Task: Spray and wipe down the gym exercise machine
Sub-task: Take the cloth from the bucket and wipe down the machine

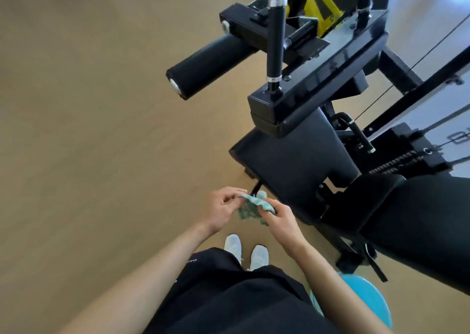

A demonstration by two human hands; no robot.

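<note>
Dark shorts (229,298) sit nearest; beyond, left hand (221,207) and right hand (282,223) fingers pinch a green cloth (250,207) just short of the machine seat (292,160). Wiping looks unstarted.

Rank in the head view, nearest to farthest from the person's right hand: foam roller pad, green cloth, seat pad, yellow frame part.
1. Green cloth, held in the right hand.
2. Seat pad, just above.
3. Foam roller pad, farther up-left.
4. Yellow frame part, at top.
</note>
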